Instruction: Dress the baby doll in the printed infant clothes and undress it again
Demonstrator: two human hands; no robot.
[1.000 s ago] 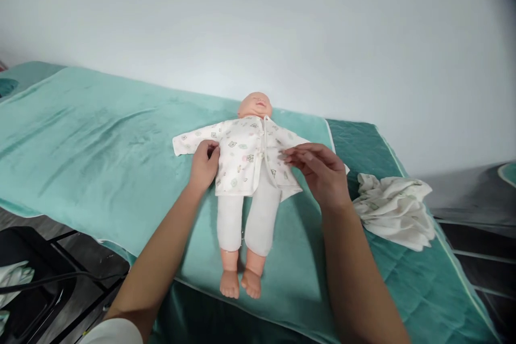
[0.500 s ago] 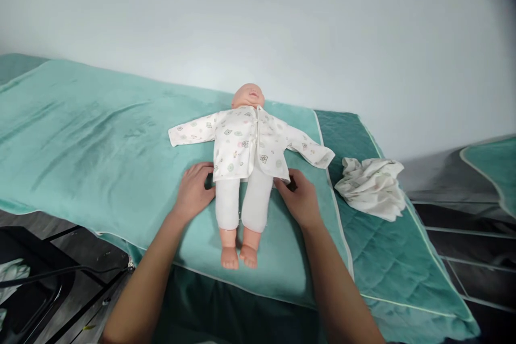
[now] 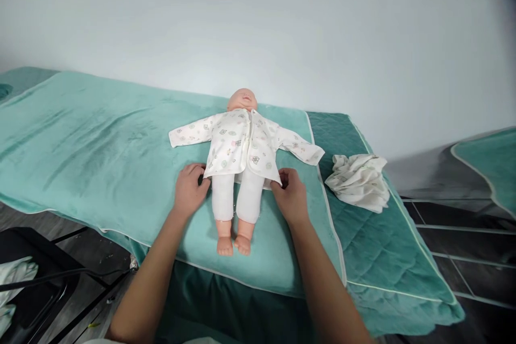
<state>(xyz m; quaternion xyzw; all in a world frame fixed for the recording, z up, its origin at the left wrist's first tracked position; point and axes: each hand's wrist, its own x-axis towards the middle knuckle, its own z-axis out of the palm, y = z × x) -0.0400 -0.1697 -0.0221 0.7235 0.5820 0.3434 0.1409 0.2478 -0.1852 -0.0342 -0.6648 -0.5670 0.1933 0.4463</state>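
Note:
A baby doll (image 3: 242,101) lies on its back with its head toward the wall and its feet toward me. It wears a white printed baby jacket (image 3: 229,145), whose long sleeves spread out to both sides. White cloth covers its legs down to the shins, and the feet are bare. My left hand (image 3: 190,188) pinches the jacket's lower left corner between thumb and fingers. At the lower right corner, my right hand (image 3: 291,194) grips the hem the same way. Some fingertips are hidden behind the hands.
Light green velvet cover (image 3: 100,150) spreads over the bed, with a darker quilted cover (image 3: 387,258) at the right. Crumpled white cloth (image 3: 358,183) lies there. A black chair (image 3: 24,247) with cloth on it stands lower left; a pale wall (image 3: 258,27) rises behind the bed.
Both jacket corners are now drawn outward and slightly toward me, with the hem spread wider. The hands stay at the doll's sides. The camera view has tilted up and shifted a little.

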